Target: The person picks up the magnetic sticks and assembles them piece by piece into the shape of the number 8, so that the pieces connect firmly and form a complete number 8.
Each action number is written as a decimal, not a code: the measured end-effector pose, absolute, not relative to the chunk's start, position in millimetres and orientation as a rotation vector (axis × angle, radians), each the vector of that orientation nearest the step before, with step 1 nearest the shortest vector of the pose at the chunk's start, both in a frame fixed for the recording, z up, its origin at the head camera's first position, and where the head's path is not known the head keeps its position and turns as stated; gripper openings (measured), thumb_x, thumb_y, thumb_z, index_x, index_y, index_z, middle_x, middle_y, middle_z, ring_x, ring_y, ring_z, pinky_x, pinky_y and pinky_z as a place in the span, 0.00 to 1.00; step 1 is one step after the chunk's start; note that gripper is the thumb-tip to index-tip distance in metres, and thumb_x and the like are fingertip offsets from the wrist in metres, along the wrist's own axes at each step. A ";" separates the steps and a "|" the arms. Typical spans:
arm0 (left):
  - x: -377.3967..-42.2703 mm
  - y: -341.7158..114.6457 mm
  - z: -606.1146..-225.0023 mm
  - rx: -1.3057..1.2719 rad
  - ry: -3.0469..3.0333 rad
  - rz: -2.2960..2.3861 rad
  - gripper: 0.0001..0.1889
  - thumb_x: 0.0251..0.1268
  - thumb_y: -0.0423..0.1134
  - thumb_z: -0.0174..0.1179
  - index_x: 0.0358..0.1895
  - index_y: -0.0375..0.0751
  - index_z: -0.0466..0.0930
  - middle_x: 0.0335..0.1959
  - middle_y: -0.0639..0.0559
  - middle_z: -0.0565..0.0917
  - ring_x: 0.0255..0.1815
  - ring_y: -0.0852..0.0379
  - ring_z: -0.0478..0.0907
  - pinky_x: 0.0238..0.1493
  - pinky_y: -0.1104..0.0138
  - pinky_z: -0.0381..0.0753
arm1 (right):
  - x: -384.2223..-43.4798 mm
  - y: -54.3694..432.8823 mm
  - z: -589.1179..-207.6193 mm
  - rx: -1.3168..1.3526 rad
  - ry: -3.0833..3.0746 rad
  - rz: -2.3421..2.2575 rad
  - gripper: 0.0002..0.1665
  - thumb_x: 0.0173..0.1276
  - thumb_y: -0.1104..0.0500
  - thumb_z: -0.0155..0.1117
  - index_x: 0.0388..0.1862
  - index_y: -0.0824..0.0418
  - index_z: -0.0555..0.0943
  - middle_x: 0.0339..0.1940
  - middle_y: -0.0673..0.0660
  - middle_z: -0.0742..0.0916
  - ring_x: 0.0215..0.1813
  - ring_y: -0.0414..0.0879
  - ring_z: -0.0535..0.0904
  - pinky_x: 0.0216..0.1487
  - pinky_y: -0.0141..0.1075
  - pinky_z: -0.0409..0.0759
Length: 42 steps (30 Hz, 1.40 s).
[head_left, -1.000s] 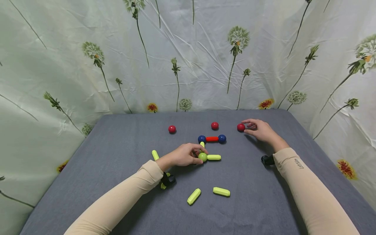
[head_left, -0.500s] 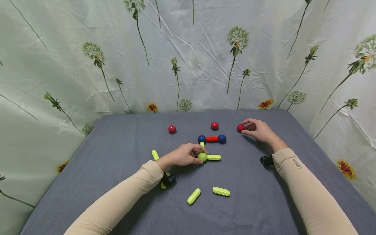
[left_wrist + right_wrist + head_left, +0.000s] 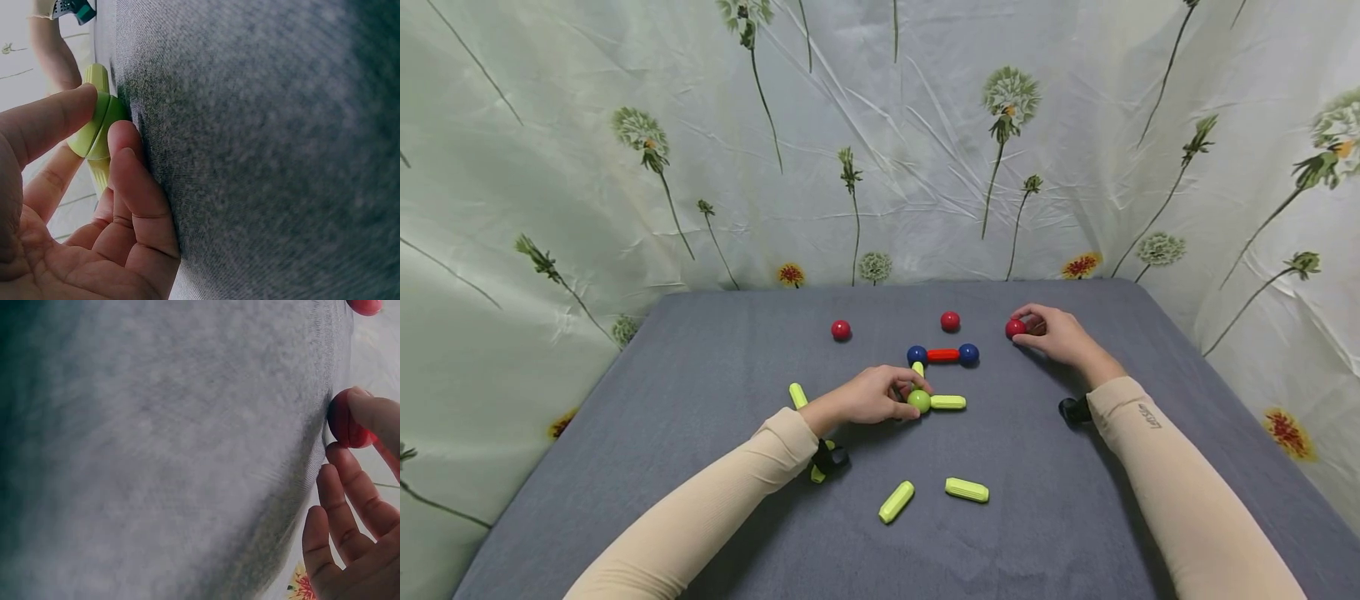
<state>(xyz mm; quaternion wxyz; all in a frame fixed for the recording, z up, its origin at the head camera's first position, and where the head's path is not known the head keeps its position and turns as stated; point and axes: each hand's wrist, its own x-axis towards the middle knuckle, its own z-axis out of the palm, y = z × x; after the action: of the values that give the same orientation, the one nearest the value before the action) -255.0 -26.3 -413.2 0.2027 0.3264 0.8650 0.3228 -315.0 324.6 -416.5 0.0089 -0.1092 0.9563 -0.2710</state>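
My left hand [image 3: 874, 395] pinches a lime-green ball [image 3: 919, 402] between thumb and fingers at the middle of the table. One yellow-green rod [image 3: 949, 402] sticks out of that ball to the right, and a second rod [image 3: 918, 368] runs from it toward a blue ball [image 3: 917, 356]. A red rod [image 3: 943, 355] links this blue ball to another blue ball [image 3: 969, 355]. At the back right my right hand [image 3: 1054, 333] holds a red ball [image 3: 1015, 328] with thumb and fingertips, low at the cloth; the right wrist view shows the thumb on the red ball [image 3: 347, 420].
Two more red balls [image 3: 841, 330] [image 3: 951, 321] lie toward the back. Loose yellow-green rods [image 3: 896, 502] [image 3: 967, 490] lie in front, with others [image 3: 797, 395] partly hidden behind the left forearm. A flowered curtain [image 3: 880, 150] hangs behind the grey cloth-covered table [image 3: 715, 350].
My right hand has drawn slightly to the left and its thumb has closed in on the red ball. The left hand and the joined pieces have stayed in place.
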 end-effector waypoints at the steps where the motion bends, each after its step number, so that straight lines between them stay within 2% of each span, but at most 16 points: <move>1: -255.0 -26.1 -413.2 0.911 2.412 0.903 0.16 0.59 0.44 0.64 0.52 0.62 0.77 0.37 0.54 0.79 0.29 0.61 0.75 0.29 0.70 0.73 | -314.2 324.8 -416.7 -0.341 2.990 -0.845 0.23 0.63 0.50 0.64 0.56 0.53 0.74 0.46 0.61 0.83 0.47 0.54 0.79 0.44 0.45 0.76; 5: -254.7 -25.9 -413.2 0.900 2.408 0.911 0.16 0.59 0.44 0.64 0.51 0.62 0.78 0.37 0.54 0.79 0.29 0.60 0.75 0.29 0.69 0.74 | -309.4 325.8 -416.8 -0.332 3.001 -0.835 0.24 0.62 0.48 0.65 0.55 0.53 0.75 0.42 0.59 0.83 0.42 0.50 0.76 0.39 0.38 0.72; 8: -254.7 -25.8 -413.3 0.889 2.407 0.915 0.16 0.59 0.44 0.64 0.51 0.63 0.78 0.37 0.54 0.79 0.30 0.59 0.76 0.30 0.69 0.74 | -304.2 325.9 -416.7 -0.324 2.996 -0.839 0.25 0.61 0.46 0.66 0.54 0.53 0.76 0.42 0.58 0.83 0.41 0.48 0.76 0.39 0.35 0.71; 23: -256.0 -25.6 -415.0 0.889 2.417 0.911 0.16 0.59 0.45 0.64 0.50 0.64 0.78 0.37 0.55 0.79 0.31 0.60 0.76 0.32 0.68 0.74 | -274.8 307.7 -413.3 -0.418 2.846 -0.916 0.25 0.56 0.42 0.68 0.50 0.49 0.75 0.38 0.53 0.83 0.38 0.46 0.76 0.36 0.35 0.72; 35: -254.9 -26.1 -413.9 0.889 2.419 0.907 0.16 0.59 0.44 0.64 0.51 0.64 0.77 0.37 0.55 0.79 0.30 0.59 0.76 0.31 0.68 0.74 | -255.2 282.9 -410.4 -0.536 2.734 -0.957 0.24 0.55 0.45 0.71 0.47 0.49 0.73 0.35 0.51 0.82 0.38 0.44 0.75 0.36 0.35 0.74; 42: -254.6 -26.1 -414.1 0.891 2.421 0.907 0.16 0.59 0.44 0.64 0.51 0.63 0.77 0.36 0.54 0.79 0.30 0.59 0.75 0.31 0.68 0.74 | -246.5 274.5 -412.2 -0.612 2.703 -0.953 0.25 0.54 0.43 0.71 0.47 0.48 0.73 0.35 0.49 0.82 0.38 0.43 0.77 0.37 0.33 0.75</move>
<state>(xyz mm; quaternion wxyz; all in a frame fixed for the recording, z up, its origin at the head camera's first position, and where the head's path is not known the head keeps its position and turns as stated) -254.6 -26.1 -414.1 0.2021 0.3190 0.8671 0.3250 -246.5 274.5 -412.2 0.1052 -0.2075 0.9172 -0.3234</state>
